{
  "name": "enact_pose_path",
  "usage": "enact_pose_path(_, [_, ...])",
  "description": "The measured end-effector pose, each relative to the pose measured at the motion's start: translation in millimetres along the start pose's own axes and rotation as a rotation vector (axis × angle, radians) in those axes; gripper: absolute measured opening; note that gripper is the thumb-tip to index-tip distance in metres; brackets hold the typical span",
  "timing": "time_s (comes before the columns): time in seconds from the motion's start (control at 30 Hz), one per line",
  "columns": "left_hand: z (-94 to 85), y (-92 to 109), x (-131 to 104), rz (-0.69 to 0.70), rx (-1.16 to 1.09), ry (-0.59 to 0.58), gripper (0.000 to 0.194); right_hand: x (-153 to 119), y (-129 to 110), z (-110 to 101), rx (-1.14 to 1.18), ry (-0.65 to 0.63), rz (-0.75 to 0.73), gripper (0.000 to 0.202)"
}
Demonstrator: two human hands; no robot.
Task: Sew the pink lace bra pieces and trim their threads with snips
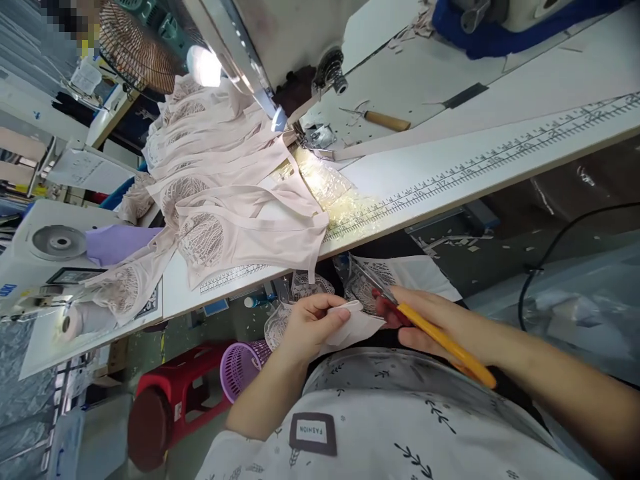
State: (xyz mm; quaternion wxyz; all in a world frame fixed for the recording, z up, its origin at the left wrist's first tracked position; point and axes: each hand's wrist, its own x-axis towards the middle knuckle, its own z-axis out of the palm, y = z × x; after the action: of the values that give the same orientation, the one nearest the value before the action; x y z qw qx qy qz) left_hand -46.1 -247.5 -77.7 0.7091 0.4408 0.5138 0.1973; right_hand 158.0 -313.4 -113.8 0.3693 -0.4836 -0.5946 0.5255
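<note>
My left hand (316, 325) pinches the folded edge of a pale fabric piece (357, 328) above my lap. Close beside it on the right, my right hand (425, 320) is closed round scissors with an orange handle (440, 340); their metal blades point up and left, over lace-trimmed cloth. More pale fabric with lace (420, 273) hangs below the table edge. On the table, pale pink lace garments (250, 230) lie in a long overlapping row, one strap running up to the sewing machine's needle area (305, 137).
The white table (415, 180) has a printed ruler along its front edge. A wooden-handled tool (387, 121) lies near the machine. Below stand a red stool (185, 390) and a purple basket (240, 370). A second machine (45, 240) is at left, a fan (135, 50) behind.
</note>
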Motion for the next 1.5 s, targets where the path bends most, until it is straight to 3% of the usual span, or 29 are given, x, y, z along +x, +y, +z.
enact_pose_path(0.1, [4.0,1.2,0.0,-0.006,-0.027,0.008,0.045,-4.1,11.3,-15.8,-0.137,-0.251,-0.015,0.043])
enact_pose_path(0.23, [8.5,2.0,0.7,-0.010,-0.072,0.005,0.045,-14.2,23.3,-20.8,-0.217,-0.340,0.003,0.046])
enact_pose_path(0.9, [8.0,-3.1,4.8,0.039,-0.051,0.001,0.023,-21.5,22.0,-23.6,-0.378,-0.383,0.110,0.041])
enact_pose_path(1.1, [8.2,-0.8,3.7,0.052,-0.047,-0.016,0.021,-24.1,26.0,-22.9,-0.347,-0.367,0.144,0.040])
enact_pose_path(1.5, [13.4,3.3,3.3,-0.014,0.021,0.026,0.023,-24.2,10.9,-26.9,-0.492,-0.400,0.236,0.034])
